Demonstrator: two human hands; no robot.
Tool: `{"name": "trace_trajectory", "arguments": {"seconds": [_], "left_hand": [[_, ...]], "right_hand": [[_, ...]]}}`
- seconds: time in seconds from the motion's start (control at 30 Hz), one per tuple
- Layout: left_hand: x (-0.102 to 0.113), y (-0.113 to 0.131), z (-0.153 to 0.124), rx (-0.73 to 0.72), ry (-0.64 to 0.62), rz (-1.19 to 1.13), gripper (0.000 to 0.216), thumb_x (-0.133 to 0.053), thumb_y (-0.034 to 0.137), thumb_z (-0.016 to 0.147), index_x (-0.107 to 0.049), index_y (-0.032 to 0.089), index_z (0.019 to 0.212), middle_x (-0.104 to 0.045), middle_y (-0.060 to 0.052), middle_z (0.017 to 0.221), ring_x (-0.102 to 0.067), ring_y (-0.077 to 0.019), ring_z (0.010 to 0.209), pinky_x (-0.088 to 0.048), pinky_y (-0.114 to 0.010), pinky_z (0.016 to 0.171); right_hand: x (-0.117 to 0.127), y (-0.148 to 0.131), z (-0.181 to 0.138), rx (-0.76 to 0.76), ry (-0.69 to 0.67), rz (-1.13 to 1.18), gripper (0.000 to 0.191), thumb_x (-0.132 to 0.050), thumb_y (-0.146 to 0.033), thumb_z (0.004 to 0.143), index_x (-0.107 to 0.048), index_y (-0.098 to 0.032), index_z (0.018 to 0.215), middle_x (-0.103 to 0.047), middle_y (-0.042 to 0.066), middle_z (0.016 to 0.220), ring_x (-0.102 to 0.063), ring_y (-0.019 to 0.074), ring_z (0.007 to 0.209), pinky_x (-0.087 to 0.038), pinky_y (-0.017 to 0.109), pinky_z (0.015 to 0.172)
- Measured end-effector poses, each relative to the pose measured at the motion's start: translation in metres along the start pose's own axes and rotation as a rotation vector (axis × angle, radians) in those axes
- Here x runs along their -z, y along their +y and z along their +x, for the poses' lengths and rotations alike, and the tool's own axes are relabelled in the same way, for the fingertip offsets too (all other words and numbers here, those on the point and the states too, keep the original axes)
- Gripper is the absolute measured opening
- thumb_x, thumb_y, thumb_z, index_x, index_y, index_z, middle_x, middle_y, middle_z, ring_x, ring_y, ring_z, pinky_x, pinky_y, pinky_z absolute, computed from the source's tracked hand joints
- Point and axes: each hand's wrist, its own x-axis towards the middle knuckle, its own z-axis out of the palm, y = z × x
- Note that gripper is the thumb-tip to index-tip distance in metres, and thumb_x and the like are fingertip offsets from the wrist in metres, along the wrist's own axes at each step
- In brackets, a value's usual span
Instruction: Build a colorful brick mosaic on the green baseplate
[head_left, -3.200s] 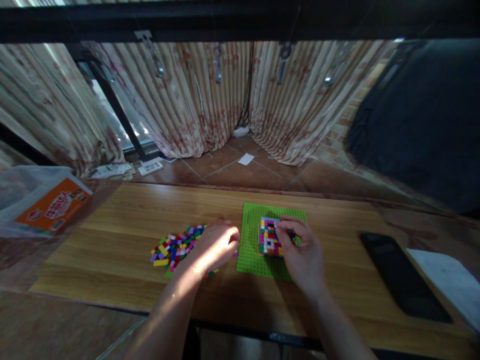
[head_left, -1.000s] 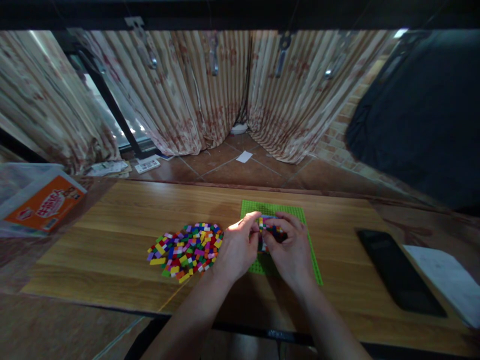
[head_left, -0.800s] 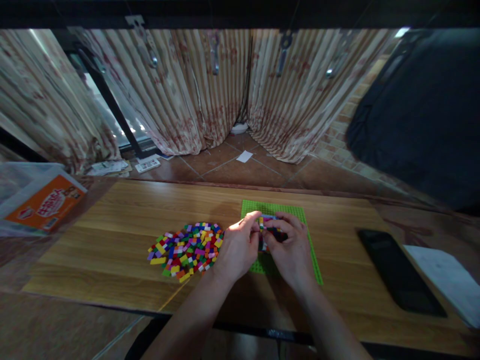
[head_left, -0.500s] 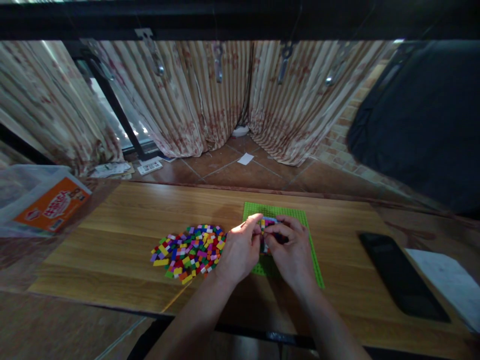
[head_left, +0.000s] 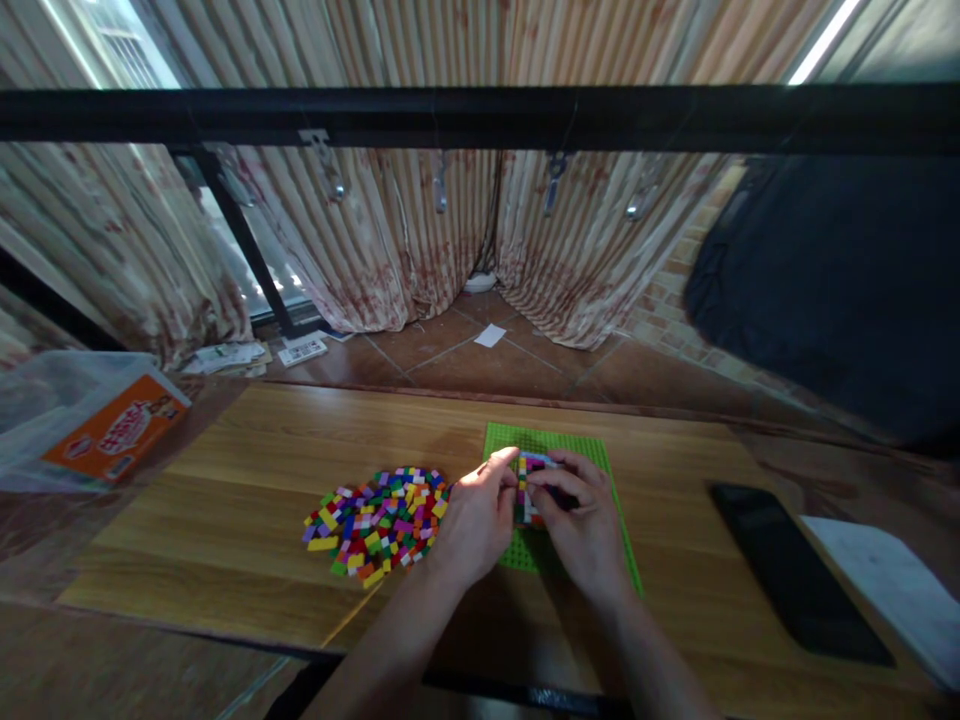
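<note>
A small build of coloured toy bricks (head_left: 524, 488) stands on the green studded baseplate (head_left: 621, 540), partly hidden by my fingers. My left hand (head_left: 476, 520) is at the build's left side, index finger stretched out and the others loosely bent; I see nothing held in it. Over the right part of the build lies my right hand (head_left: 589, 515), thumb and forefinger pinched together at its top. Whatever is between those fingertips is too small to make out. Left of my left hand, a pile of loose coloured bricks (head_left: 386, 520) spreads on the wooden table (head_left: 247, 500).
A dark flat tablet-like object (head_left: 799, 575) lies on the table's right side, with white paper (head_left: 885, 570) beside it. At far left stands a clear plastic box (head_left: 45, 410) with an orange label. A black bar (head_left: 480, 118) crosses the view in front of striped curtains (head_left: 360, 230).
The view has tilted upward, so everything sits lower in the picture. My left hand's fingers have drawn slightly away from the right hand's, showing more of the build's left edge.
</note>
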Motion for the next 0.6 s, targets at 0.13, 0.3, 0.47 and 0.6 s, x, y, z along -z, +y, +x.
{"name": "trace_trajectory", "arguments": {"seconds": [0.13, 0.3, 0.47, 0.6], "left_hand": [[0.006, 0.002, 0.002, 0.027, 0.013, 0.032, 0.043, -0.046, 0.009, 0.085, -0.051, 0.018, 0.127, -0.069, -0.002, 0.092, -0.065, -0.0164, 0.088, -0.051, -0.031, 0.085], [0.025, -0.003, 0.008, 0.165, 0.094, 0.033, 0.038, -0.046, 0.013, 0.086, -0.055, 0.019, 0.122, -0.072, -0.002, 0.096, -0.067, -0.0160, 0.087, -0.052, -0.029, 0.082], [0.049, -0.016, 0.008, 0.181, 0.209, 0.023, 0.039, -0.049, 0.016, 0.086, -0.053, 0.019, 0.124, -0.072, -0.002, 0.091, -0.068, -0.0145, 0.081, -0.051, -0.028, 0.078], [0.062, -0.025, 0.005, 0.165, 0.265, 0.040, 0.037, -0.050, 0.019, 0.086, -0.053, 0.018, 0.123, -0.073, -0.004, 0.092, -0.068, -0.0149, 0.081, -0.051, -0.028, 0.077]], "right_hand": [[0.009, 0.010, 0.002, -0.102, 0.105, 0.138, 0.018, -0.061, -0.035, 0.080, -0.072, -0.023, 0.089, -0.060, 0.008, 0.114, -0.058, 0.0239, 0.105, -0.048, 0.046, 0.089], [0.013, 0.025, 0.006, -0.185, 0.156, 0.104, 0.027, -0.059, -0.041, 0.081, -0.069, -0.020, 0.096, -0.061, 0.009, 0.115, -0.058, 0.0243, 0.105, -0.047, 0.048, 0.092], [0.010, 0.033, 0.008, -0.239, 0.105, 0.102, 0.032, -0.056, -0.044, 0.082, -0.067, -0.020, 0.099, -0.063, 0.010, 0.113, -0.062, 0.0239, 0.098, -0.050, 0.045, 0.086], [0.008, 0.030, 0.010, -0.229, -0.007, -0.001, 0.036, -0.051, -0.045, 0.085, -0.065, -0.019, 0.105, -0.065, 0.010, 0.106, -0.062, 0.0244, 0.096, -0.049, 0.045, 0.088]]}}
